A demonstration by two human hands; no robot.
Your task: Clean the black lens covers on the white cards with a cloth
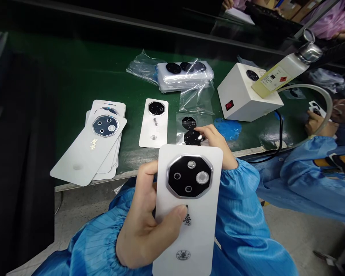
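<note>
My left hand [149, 226] grips a white phone back cover [201, 226] close to the camera, thumb pressed on its front near the dark lettering. A black octagonal camera panel with a silver rim fills its upper part. Behind it, my right hand [217, 143] has its fingertips on the edge of a black camera lens cover [192, 137], which lies on a clear plastic sheet [180, 130]. The phone cover hides part of that hand. Another black lens cover [189, 122] lies just above. A second white phone back cover [153, 134] rests flat to the left.
A fanned stack of back covers [83, 157] lies at left by the bench edge. Behind are bagged lens covers [186, 78]. A white box [238, 92] with a red switch stands at right, a bottle [284, 74] tilted above it. A co-worker's hand [319, 122] holds a panel.
</note>
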